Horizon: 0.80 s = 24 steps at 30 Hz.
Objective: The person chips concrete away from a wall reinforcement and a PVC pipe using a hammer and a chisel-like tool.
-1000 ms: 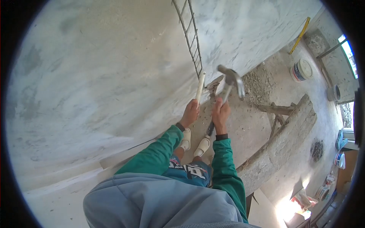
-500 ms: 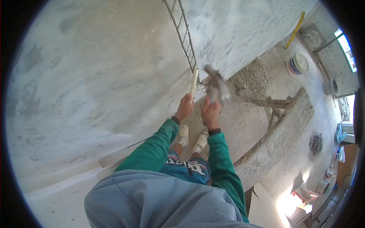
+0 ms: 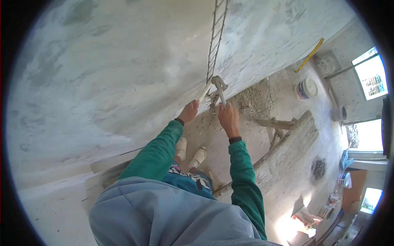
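Patchy wall (image 3: 102, 82) is stretching from eight o'clock round to one, taking the middle of the view as the dial's hub. Nearest, just off the hub towards eleven, the left hand (image 3: 189, 111) is gripping a pale rod (image 3: 205, 91) with fingers curled tight; the rod is pointing towards twelve, blurred at its far end. That fist is sitting low on it, probably so that the knuckles are lying clear of the hammer (image 3: 220, 88). At three, the right hand (image 3: 229, 119) is wrapping firmly round the handle, leaving the head free at one o'clock, close by the rod; whether they are touching I cannot tell. Beyond, at half past twelve, a wire ladder (image 3: 216, 41) is running up the wall, perhaps as reinforcement. Below, at six, pale clogs (image 3: 198, 158) are standing apart, likely for balance. At four, a rough plank (image 3: 283, 160) is lying by a timber support, and rubble (image 3: 256, 98) is littering two o'clock. Farther off, between two and three, a bucket (image 3: 307, 89) is showing a pale top, seemingly a lid, hiding any contents. At three, a grey pail (image 3: 339, 113) is standing; near four, a white tub (image 3: 344, 179) is. What either is holding, I cannot tell.
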{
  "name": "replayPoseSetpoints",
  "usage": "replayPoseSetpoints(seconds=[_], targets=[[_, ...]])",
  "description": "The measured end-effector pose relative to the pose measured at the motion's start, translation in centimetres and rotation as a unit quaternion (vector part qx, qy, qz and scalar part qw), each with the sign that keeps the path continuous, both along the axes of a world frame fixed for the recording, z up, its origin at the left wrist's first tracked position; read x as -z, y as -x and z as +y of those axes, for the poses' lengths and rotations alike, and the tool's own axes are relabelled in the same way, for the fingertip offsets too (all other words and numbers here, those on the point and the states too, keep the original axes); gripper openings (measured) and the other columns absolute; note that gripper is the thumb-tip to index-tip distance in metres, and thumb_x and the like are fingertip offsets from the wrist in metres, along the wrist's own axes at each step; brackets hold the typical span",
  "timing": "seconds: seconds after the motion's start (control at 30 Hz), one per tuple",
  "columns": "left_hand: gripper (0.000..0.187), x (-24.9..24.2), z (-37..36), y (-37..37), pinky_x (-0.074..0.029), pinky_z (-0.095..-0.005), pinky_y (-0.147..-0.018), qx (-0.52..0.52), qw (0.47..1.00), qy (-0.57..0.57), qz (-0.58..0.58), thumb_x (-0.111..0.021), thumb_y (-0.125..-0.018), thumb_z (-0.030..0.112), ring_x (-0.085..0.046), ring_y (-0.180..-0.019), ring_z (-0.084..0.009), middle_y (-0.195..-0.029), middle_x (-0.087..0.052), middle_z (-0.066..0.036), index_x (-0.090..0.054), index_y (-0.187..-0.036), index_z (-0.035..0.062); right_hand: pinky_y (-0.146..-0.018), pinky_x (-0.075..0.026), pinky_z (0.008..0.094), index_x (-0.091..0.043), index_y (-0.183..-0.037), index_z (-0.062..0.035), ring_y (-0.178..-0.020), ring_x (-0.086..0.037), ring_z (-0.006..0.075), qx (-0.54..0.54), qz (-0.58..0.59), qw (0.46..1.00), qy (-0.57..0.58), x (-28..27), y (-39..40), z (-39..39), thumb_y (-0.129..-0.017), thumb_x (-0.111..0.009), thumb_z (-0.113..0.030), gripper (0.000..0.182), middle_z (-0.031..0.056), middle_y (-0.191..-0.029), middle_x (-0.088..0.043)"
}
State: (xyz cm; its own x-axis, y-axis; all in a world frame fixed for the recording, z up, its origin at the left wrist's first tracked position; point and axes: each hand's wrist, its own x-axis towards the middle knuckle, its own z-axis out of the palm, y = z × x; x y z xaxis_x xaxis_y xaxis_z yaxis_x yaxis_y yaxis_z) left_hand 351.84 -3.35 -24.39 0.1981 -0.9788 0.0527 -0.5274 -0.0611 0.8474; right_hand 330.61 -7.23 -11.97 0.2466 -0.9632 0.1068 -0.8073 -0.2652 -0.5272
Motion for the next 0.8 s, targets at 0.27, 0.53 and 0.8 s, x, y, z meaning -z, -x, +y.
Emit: replayPoseSetpoints(seconds=[0.27, 0.53, 0.8], targets=[[0.048, -5.3, 0.2, -0.7, -0.045, -0.0569, -0.077, 0.022, 0.99, -0.125, -0.062, -0.033, -0.102, 0.043, -0.059, -0.089, -0.0505, -0.09, -0.063, -0.03, -0.054, -0.101, 0.0007, -0.065, -0.048, 0.0538, -0.055, -0.088, 0.0034, -0.071, -0.063, 0.0465, 0.03, -0.079, 0.996, 0.011, -1.4, -2.0, 0.0, -0.097, -0.051, -0.034, 0.039, 0.0282, -0.071, -0.063], [0.045, -9.1, -0.8, -2.5, -0.049, -0.0552, -0.078, 0.06, 0.963, -0.188, -0.182, -0.037, -0.101, 0.04, -0.065, -0.086, -0.0445, -0.089, -0.067, -0.028, -0.056, -0.107, -0.0008, -0.063, -0.046, 0.0507, -0.055, -0.095, 0.0063, -0.074, -0.063, 0.0459, 0.073, -0.118, 0.988, -0.066, -1.5, 0.5, 2.1, -0.098, -0.05, -0.032, 0.039, 0.0282, -0.075, -0.063], [0.044, -3.5, -2.1, -4.3, -0.05, -0.0538, -0.077, 0.144, 0.947, -0.096, -0.27, -0.039, -0.1, 0.04, -0.065, -0.085, -0.0449, -0.088, -0.066, -0.028, -0.057, -0.105, 0.0003, -0.064, -0.046, 0.0517, -0.054, -0.096, 0.0076, -0.076, -0.063, 0.0472, 0.045, -0.146, 0.988, 0.01, -0.3, -1.4, 1.0, -0.097, -0.051, -0.029, 0.037, 0.0297, -0.077, -0.062]])
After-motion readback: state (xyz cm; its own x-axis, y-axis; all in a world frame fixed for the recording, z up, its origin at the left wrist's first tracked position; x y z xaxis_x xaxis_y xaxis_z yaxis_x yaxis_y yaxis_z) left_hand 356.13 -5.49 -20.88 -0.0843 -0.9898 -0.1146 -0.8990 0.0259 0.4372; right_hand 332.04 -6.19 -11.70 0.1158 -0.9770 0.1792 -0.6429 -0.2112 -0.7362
